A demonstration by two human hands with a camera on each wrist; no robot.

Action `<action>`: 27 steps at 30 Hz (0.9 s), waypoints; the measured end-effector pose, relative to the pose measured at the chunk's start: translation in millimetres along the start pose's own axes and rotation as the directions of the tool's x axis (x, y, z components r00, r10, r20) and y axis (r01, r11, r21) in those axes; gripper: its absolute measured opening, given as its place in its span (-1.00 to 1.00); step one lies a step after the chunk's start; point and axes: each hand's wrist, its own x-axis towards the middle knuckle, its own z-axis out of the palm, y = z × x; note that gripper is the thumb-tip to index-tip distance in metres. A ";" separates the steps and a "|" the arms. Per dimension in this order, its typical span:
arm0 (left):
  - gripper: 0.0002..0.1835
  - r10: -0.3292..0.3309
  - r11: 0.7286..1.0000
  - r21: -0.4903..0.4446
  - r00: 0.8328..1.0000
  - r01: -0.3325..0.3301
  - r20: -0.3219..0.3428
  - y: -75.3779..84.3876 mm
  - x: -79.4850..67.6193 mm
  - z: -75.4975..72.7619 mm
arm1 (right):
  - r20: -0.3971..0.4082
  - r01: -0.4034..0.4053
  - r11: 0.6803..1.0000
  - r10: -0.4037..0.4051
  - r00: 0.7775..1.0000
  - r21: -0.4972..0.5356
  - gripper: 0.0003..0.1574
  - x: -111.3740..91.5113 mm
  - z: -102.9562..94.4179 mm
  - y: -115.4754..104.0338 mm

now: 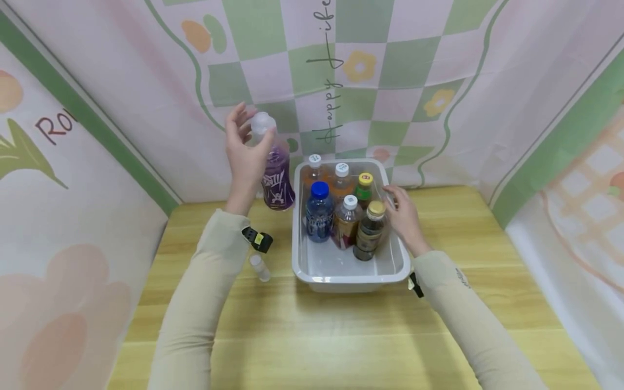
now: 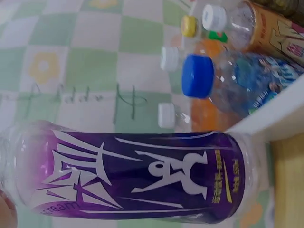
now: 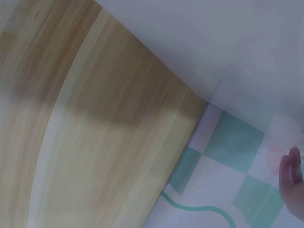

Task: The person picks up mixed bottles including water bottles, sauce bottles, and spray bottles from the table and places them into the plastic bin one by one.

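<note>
My left hand grips a purple drink bottle near its pale cap. The bottle hangs nearly upright at the left of a light grey plastic tub, its base close to the tub's outer wall. At the tub's right rim is my right hand, its fingers bent over the edge; the right wrist view shows only a few of its fingers. Inside the tub stand a blue-capped bottle, a white-capped bottle with a brownish label and a dark bottle with a gold cap.
Farther back in the tub are two orange drink bottles with white caps and a green-labelled bottle with a yellow cap. A small white-capped vial is on the wooden table, left of the tub. A patterned cloth hangs behind.
</note>
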 end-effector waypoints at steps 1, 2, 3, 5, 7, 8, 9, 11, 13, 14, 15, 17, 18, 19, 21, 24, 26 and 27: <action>-0.32 0.006 1.000 -0.010 1.000 -0.006 0.005 4.4 -1.6 1.2 | 0.000 0.001 1.000 -0.001 1.000 -0.002 -0.50 0.2 -0.1 0.0; -0.32 0.012 1.000 -0.016 1.000 -0.011 0.012 7.8 -2.9 2.3 | 0.001 0.000 1.000 0.000 1.000 -0.003 -0.50 0.3 -0.2 0.0; -0.32 0.015 1.000 -0.023 1.000 -0.015 0.022 9.4 -3.7 3.4 | 0.002 -0.001 1.000 0.001 1.000 -0.004 -0.50 0.3 -0.3 0.0; -0.32 0.022 0.999 -0.034 0.999 -0.020 0.043 10.3 -5.0 5.5 | 0.003 0.000 1.000 0.000 1.000 -0.008 -0.50 0.4 -0.5 0.1; -0.31 0.029 0.999 -0.041 0.997 -0.026 0.065 9.9 -6.1 7.7 | 0.002 0.004 1.000 -0.004 1.000 -0.013 -0.50 0.3 -0.6 0.2; -0.31 0.033 0.999 -0.042 0.996 -0.029 0.080 9.1 -6.7 9.0 | 0.001 0.006 1.000 -0.006 1.000 -0.015 -0.50 0.3 -0.6 0.3; -0.31 0.034 0.998 -0.046 0.995 -0.030 0.096 8.5 -7.7 10.3 | 0.001 0.007 1.000 -0.007 1.000 -0.016 -0.50 0.3 -0.5 0.2; -0.31 0.050 0.998 -0.051 0.990 -0.043 0.132 8.7 -11.0 13.7 | 0.000 0.011 1.000 -0.011 1.000 -0.016 -0.51 0.4 -0.3 0.1; -0.31 0.074 0.996 -0.052 0.982 -0.066 0.173 9.6 -15.7 17.7 | -0.001 0.011 1.000 -0.011 1.000 -0.012 -0.50 0.5 0.0 0.1; -0.31 0.087 0.995 -0.054 0.977 -0.078 0.195 10.2 -18.6 19.9 | -0.001 0.010 1.000 -0.010 1.000 -0.011 -0.50 0.3 0.2 0.0; -0.31 0.100 0.994 -0.054 0.971 -0.091 0.217 10.9 -21.7 21.9 | -0.002 0.009 1.000 -0.009 1.000 -0.010 -0.50 0.3 0.2 0.0; -0.32 0.134 0.991 -0.048 0.958 -0.125 0.254 12.1 -27.2 25.8 | -0.002 0.007 1.000 -0.007 1.000 -0.008 -0.50 0.0 0.2 -0.2; -0.32 0.144 0.990 -0.046 0.951 -0.137 0.273 12.6 -29.9 27.6 | -0.002 0.005 1.000 -0.005 1.000 -0.009 -0.50 0.0 0.2 -0.3; -0.32 0.153 0.988 -0.043 0.944 -0.147 0.293 13.1 -32.6 29.4 | -0.001 0.004 1.000 -0.004 1.000 -0.010 -0.50 -0.1 0.1 -0.5; -0.32 0.154 0.988 -0.032 0.930 -0.152 0.334 13.1 -37.2 32.4 | -0.002 0.001 1.000 -0.001 1.000 -0.011 -0.50 -0.1 0.0 -0.5; -0.32 0.142 0.988 -0.009 0.905 -0.151 0.402 11.7 -43.6 36.5 | -0.002 -0.002 1.000 0.002 1.000 -0.016 -0.50 -0.3 -0.3 -0.5; -0.32 0.129 0.988 0.016 0.887 -0.152 0.443 9.3 -47.7 38.8 | -0.001 -0.004 1.000 0.004 1.000 -0.019 -0.49 -0.4 -0.4 -0.4; -0.33 0.125 0.987 0.029 0.878 -0.156 0.461 7.8 -49.8 39.9 | 0.000 -0.006 1.000 0.006 1.000 -0.018 -0.49 -0.4 -0.4 -0.4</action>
